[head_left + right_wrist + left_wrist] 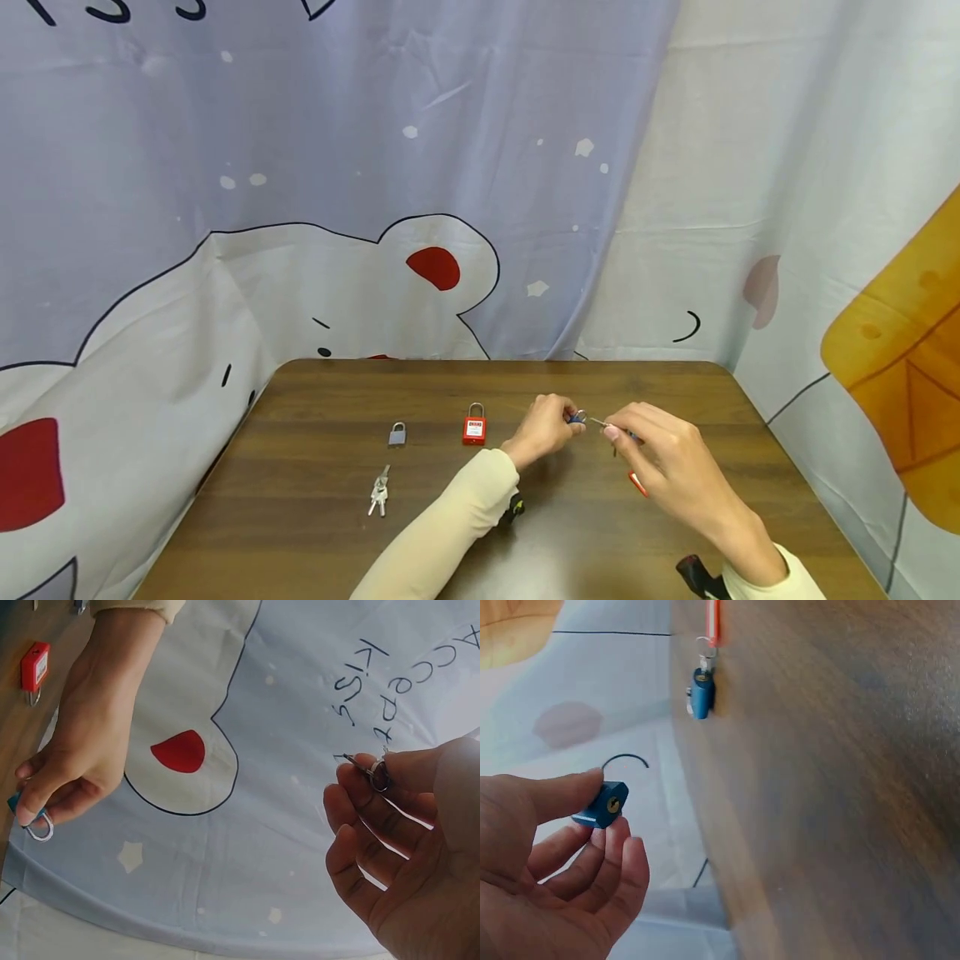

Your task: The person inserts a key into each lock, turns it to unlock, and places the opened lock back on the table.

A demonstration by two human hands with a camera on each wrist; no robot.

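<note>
My left hand (543, 429) pinches a small blue padlock (604, 806) between thumb and fingers, above the table. The padlock's keyhole shows in the left wrist view, and its metal shackle (41, 829) in the right wrist view. My right hand (675, 467) holds a small metal key (597, 422) between thumb and forefinger, with a ring (379, 776) at its head. The key points toward the padlock, a short gap between them. Another blue padlock (701, 694) lies on the table, partly hidden behind my right hand in the head view.
On the wooden table (315, 550), a red padlock (474, 429) and a small grey padlock (397, 434) lie to the left, with a bunch of keys (379, 493) nearer. A red and white object (637, 483) shows partly beside my right hand. A printed curtain (337, 167) hangs behind.
</note>
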